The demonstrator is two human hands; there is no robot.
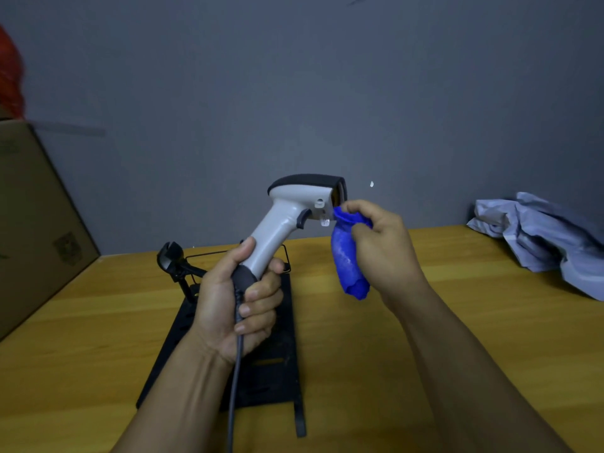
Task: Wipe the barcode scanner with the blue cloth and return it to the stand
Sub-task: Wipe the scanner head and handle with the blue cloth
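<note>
Left hand (237, 302) grips scanner (294, 210) handle; right hand (382, 246) presses bunched blue cloth (348, 259) against scanner front.

The left hand (235, 302) is closed around the handle of the grey scanner (294, 220) and holds it above the black stand (268, 364) on the wooden worktop (392, 354). The right hand (382, 243) grips the blue cloth (348, 256), which touches the scanner's front end. A cable (233, 387) hangs from the handle.

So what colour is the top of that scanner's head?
Dark grey or black, capping the light grey barcode scanner body; the head view shows it.
</note>
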